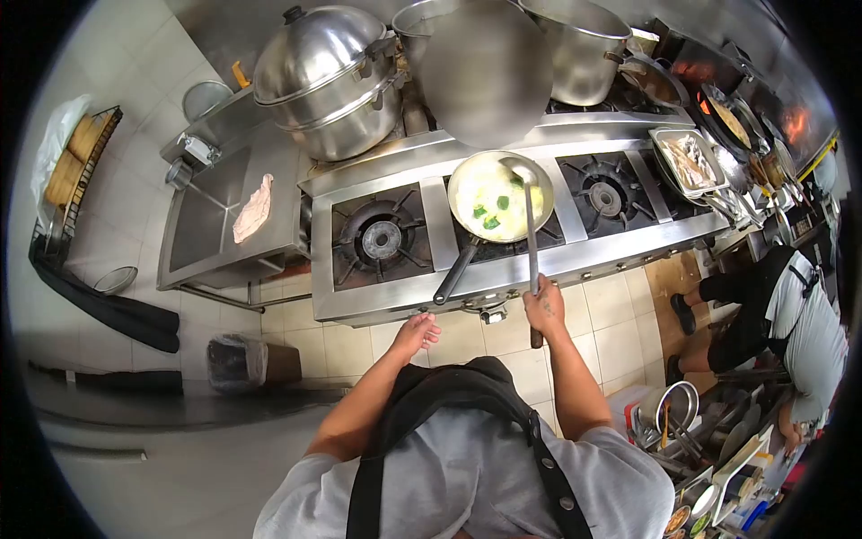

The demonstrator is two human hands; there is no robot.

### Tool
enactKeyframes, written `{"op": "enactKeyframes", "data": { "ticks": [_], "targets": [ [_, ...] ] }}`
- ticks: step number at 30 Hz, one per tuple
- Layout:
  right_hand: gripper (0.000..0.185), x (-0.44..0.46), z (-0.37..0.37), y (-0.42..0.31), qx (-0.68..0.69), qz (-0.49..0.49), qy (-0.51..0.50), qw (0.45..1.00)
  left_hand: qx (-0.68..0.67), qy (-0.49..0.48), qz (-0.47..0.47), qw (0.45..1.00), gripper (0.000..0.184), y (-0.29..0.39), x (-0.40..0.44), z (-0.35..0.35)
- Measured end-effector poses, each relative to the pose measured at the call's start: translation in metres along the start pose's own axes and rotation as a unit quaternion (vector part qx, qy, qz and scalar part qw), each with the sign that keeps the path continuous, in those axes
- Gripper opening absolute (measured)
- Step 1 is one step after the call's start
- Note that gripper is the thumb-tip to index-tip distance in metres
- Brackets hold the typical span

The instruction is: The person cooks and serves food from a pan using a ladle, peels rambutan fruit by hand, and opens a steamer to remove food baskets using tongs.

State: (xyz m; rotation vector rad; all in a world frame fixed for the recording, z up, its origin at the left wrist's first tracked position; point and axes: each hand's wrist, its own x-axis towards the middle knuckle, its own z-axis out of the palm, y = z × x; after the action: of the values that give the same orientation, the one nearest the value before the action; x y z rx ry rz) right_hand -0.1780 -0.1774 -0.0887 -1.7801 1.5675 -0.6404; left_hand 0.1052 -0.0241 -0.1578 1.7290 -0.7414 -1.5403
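A frying pan (pixel 456 226) with pale, creamy food (pixel 485 187) and several green leaves sits on the middle burner of the stove. Its dark handle (pixel 456 274) points toward me. My right hand (pixel 544 310) is wrapped around the handle of a long metal ladle (pixel 532 238), whose head rests in the pan's far right part. My left hand (pixel 417 336) hangs just in front of the stove edge, below the pan handle and apart from it. Its fingers are loosely curled but not pressed together, and nothing shows in them.
Bare burners (pixel 382 239) flank the pan. A big lidded steamer pot (pixel 328 85) and a stockpot (pixel 579 54) stand behind. A pinkish cloth (pixel 253 211) lies on the left steel counter (pixel 199 216). A metal tray (pixel 690 162) sits right. Another person (pixel 799 310) bends over at the right.
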Motion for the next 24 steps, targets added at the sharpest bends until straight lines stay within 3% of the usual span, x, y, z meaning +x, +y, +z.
{"op": "enactKeyframes", "data": {
  "ticks": [7,12,16,19,20,24],
  "targets": [
    [0.031,-0.026,0.006,-0.01,-0.02,0.005,-0.079,0.997,-0.07,-0.022,-0.013,0.997,0.051,0.038,0.019,0.022],
    [0.02,-0.036,-0.009,-0.018,-0.023,-0.015,-0.053,0.998,-0.093,-0.031,-0.018,0.995,0.048,0.048,0.033,0.023],
    [0.022,-0.054,-0.027,-0.036,-0.025,-0.009,-0.014,1.0,-0.09,-0.052,-0.01,0.995,0.047,0.048,0.038,0.017],
    [0.034,-0.069,-0.048,-0.06,0.125,0.045,-0.062,0.989,-0.088,-0.072,-0.009,0.993,0.047,0.048,0.04,0.013],
    [0.024,-0.079,-0.06,-0.08,0.226,0.13,-0.085,0.962,-0.087,-0.081,-0.009,0.993,0.046,0.047,0.041,0.012],
    [0.011,-0.103,-0.075,-0.102,0.309,0.18,-0.12,0.926,-0.078,-0.108,-0.016,0.991,0.046,0.047,0.042,0.008]
  ]
}}
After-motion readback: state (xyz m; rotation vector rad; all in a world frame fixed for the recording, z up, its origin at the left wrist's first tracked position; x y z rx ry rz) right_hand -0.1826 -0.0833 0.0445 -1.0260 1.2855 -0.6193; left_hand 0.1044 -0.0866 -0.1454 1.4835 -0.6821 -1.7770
